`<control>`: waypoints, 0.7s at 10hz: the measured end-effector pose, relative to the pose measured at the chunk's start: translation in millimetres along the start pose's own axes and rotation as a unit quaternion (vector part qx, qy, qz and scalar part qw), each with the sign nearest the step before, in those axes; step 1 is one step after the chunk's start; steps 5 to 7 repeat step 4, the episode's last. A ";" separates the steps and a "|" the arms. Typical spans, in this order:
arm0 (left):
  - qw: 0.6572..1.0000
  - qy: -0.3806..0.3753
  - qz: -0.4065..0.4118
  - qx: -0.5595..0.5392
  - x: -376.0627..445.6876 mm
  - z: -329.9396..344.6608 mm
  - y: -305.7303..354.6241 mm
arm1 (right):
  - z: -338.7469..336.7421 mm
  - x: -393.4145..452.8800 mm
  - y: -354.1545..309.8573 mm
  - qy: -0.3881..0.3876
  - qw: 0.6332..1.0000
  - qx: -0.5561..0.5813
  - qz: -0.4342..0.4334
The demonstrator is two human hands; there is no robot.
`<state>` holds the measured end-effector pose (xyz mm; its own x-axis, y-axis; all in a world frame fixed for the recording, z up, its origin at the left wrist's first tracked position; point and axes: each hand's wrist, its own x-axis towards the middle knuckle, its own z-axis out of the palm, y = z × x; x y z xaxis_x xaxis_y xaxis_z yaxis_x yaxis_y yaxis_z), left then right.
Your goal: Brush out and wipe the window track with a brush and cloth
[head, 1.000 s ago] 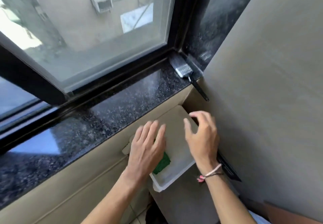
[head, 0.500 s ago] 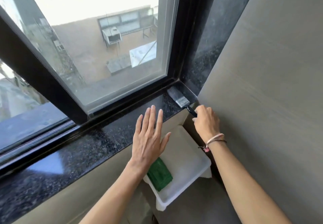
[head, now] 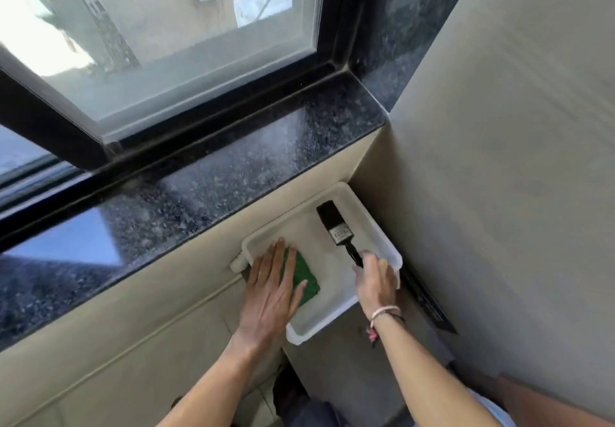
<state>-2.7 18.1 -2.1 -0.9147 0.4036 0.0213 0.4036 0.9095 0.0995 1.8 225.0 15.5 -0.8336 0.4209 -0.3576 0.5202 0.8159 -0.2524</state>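
A black brush point(head: 334, 223) with a metal band lies over the white tray point(head: 382, 226) below the sill, its bristles pointing to the far corner. My right hand point(head: 376, 281) is shut on its handle. A green cloth point(head: 306, 276) lies in the tray's left half. My left hand point(head: 274, 290) rests flat on the cloth with fingers spread, covering its left part. The dark window track point(head: 213, 123) runs between the glass pane and the sill.
A speckled black stone sill point(head: 199, 186) runs along the window, ending at a beige wall point(head: 499, 126) on the right. The tray sits against the beige panel under the sill. A dark window frame point(head: 50, 126) crosses at the left.
My right hand took the brush from the sill's right corner and carried it down over the tray. My left hand dropped from above the sill onto the green cloth.
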 end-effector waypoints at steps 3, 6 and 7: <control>0.999 -0.021 -0.023 0.011 14.8 9.2 -1.0 | 23.2 52.9 11.5 -0.056 0.994 -0.086 -0.034; 1.000 0.010 -0.024 0.000 9.0 -4.4 4.1 | 20.1 43.9 10.5 -0.057 0.994 -0.086 -0.042; 1.000 0.010 -0.024 0.000 9.0 -4.4 4.1 | 20.1 43.9 10.5 -0.057 0.994 -0.086 -0.042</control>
